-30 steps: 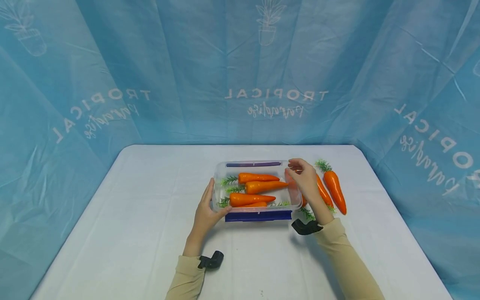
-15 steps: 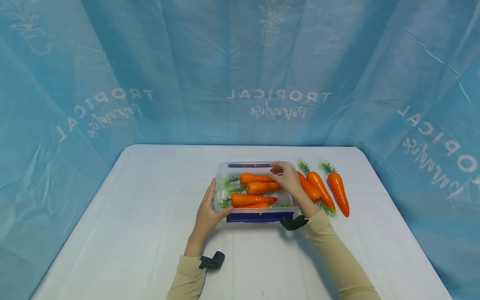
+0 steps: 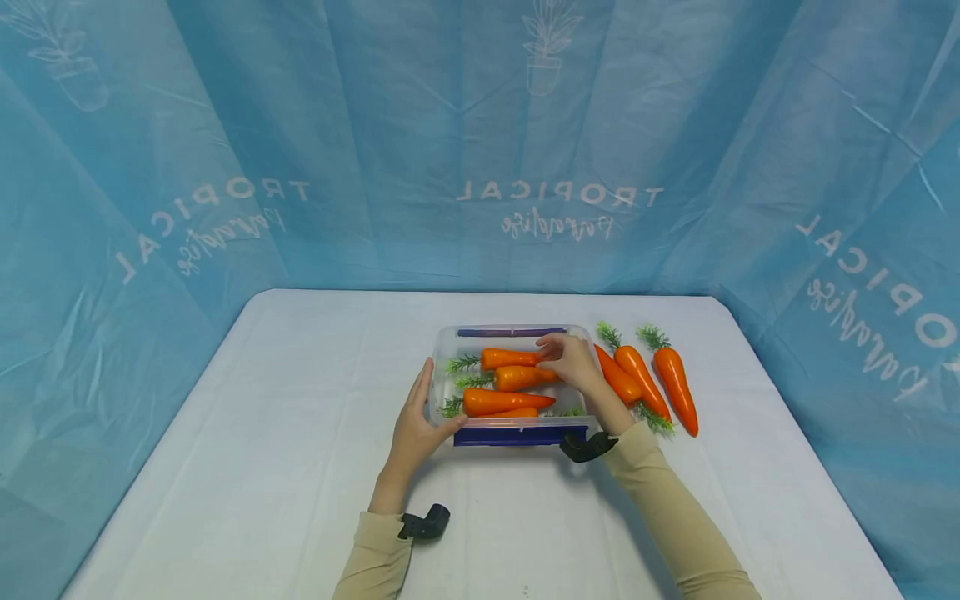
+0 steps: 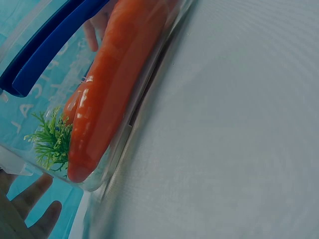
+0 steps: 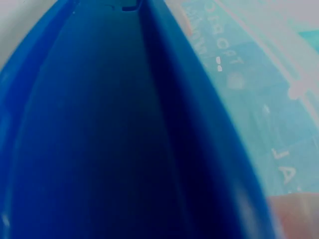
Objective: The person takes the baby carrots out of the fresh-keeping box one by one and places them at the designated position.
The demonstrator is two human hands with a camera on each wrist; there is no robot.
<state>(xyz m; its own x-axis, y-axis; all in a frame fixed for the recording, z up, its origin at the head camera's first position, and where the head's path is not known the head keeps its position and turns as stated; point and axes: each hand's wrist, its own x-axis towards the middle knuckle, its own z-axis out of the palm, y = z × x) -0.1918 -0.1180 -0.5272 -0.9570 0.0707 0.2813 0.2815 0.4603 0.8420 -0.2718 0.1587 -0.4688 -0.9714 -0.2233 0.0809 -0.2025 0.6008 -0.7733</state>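
Observation:
A clear plastic container (image 3: 444, 342) with blue latches stands on the white table, and several orange carrots with green tops lie in it. My left hand (image 3: 414, 429) holds steady against its left end, fingers extended along the side and thumb at the front rim. In the left wrist view, spread fingers (image 4: 32, 201) show beside the container's corner. Reaching over the right end, my right hand (image 3: 573, 362) is inside the container, fingertips right at the tip of the rear carrot (image 3: 504, 358). Next to it lies another carrot (image 3: 517, 377). Whether the right fingers pinch a carrot, I cannot tell.
Three carrots lie right of the container: one (image 3: 618, 377) partly behind my right arm, a second (image 3: 643, 382) beside it, a third (image 3: 676, 392) farthest right. The container's blue front latch (image 3: 521, 436) hangs down. A blue printed curtain (image 3: 480, 242) surrounds the table.
My right hand has moved left from the container's right rim, over the carrots, and then lower into the container. My left hand and the carrots keep their places.

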